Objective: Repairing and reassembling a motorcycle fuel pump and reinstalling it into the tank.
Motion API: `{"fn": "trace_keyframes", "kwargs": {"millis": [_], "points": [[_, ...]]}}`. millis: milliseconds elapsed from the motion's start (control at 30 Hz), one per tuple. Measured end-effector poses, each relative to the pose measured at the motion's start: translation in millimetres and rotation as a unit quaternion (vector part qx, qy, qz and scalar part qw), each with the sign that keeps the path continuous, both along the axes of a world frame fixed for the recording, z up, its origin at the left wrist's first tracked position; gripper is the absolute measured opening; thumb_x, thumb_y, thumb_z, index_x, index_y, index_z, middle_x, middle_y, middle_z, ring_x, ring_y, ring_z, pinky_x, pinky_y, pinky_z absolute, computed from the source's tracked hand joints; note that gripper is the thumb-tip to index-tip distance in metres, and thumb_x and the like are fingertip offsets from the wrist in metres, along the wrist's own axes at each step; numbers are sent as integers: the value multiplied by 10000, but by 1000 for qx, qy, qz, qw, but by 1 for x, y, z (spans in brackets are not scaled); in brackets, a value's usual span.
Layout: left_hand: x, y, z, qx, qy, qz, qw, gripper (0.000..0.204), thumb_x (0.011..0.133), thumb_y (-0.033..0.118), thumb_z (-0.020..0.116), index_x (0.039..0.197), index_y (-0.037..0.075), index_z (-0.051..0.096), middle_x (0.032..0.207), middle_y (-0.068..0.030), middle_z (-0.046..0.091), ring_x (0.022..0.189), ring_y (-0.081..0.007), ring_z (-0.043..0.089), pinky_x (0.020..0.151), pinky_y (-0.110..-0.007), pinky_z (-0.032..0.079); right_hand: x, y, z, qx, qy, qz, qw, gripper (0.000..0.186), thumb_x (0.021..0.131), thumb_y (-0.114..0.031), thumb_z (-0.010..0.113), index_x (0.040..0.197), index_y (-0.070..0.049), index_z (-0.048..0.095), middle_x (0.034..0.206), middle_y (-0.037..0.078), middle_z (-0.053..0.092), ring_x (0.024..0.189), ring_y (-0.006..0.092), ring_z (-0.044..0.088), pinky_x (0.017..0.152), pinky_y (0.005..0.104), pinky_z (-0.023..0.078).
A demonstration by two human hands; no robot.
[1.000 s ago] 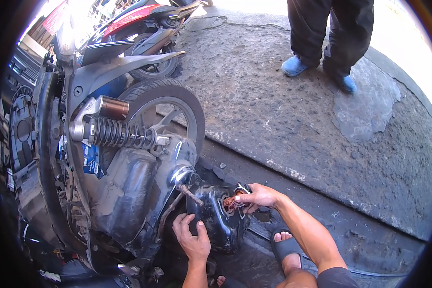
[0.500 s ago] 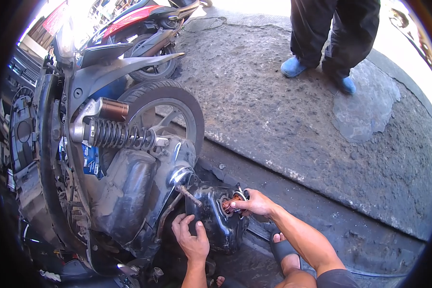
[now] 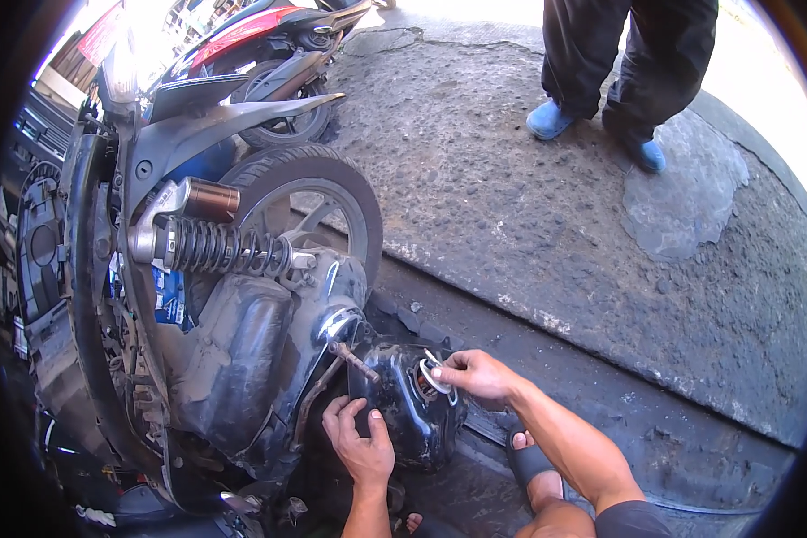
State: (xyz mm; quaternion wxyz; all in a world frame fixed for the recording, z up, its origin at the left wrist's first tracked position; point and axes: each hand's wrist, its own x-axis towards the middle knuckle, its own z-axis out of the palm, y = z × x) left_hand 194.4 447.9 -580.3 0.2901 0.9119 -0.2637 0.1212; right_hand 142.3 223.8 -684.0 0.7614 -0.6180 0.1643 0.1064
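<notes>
A black, scuffed fuel tank [image 3: 393, 421] stands on the ground beside the scooter's engine, with a round opening on top. My right hand [image 3: 478, 374] pinches what looks like a fuel pump [image 3: 437, 380] by its white, ring-shaped top. The ring is tilted over the opening; some reddish parts show beneath it, and the rest is hidden inside the tank. On the tank's near left side, my left hand [image 3: 360, 446] is held with bent fingers apart and nothing in it. Its fingertips are close to the tank; whether they touch it I cannot tell.
At left is the partly stripped scooter, with its rear wheel [image 3: 368, 215], coil shock absorber [image 3: 229, 249] and a kick-start lever [image 3: 357, 362] jutting toward the tank. A raised concrete edge [image 3: 529, 314] runs behind. A person in blue shoes [image 3: 549, 120] stands beyond; a red motorcycle [image 3: 251, 40] is parked far left.
The fuel pump has sunk deeper into the tank opening: its reddish body showed more before, and now the white ring lies over the hole. My left hand has barely moved.
</notes>
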Motion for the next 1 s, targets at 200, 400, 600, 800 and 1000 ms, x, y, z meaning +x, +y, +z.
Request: {"fn": "trace_keyframes", "kwargs": {"millis": [200,400,600,800,1000], "points": [[3,0,-3,10,0,2,1000,245,842,92,657,1059,-16,626,1177,-217,563,1114,-383,557,990,-467,428,14,-14,4,-27,-58,61,996,861,790,-408,843,1418,48,471,1280,218,642,1153,284,621,1033,376,470],[2,-1,-3,12,-6,5,1000,233,848,89,652,1053,-19,627,1175,-224,562,1112,-387,559,989,-470,429,10,-5,11,-105,-57,55,991,831,748,-356,848,1377,67,508,1240,236,663,1151,320,646,1017,389,487],[2,-2,-5,16,-12,3,1000,224,851,87,648,1048,-19,625,1170,-222,563,1107,-384,561,983,-471,431,12,-2,14,-83,-37,19,996,786,762,-413,830,1343,32,544,1212,236,677,1127,335,662,987,411,506],[1,-4,-4,14,-12,4,1000,222,848,81,647,1044,-19,624,1163,-217,565,1103,-382,562,979,-472,431,8,3,14,-132,-53,3,990,739,775,-383,825,1328,33,567,1176,221,695,1090,332,678,960,405,519],[1,-4,-3,20,-12,5,1000,216,847,81,646,1036,-22,624,1158,-218,566,1103,-385,561,977,-473,432,11,9,10,-172,-86,-7,981,742,763,-356,837,1337,35,576,1105,204,708,1052,307,682,951,393,522]]}}
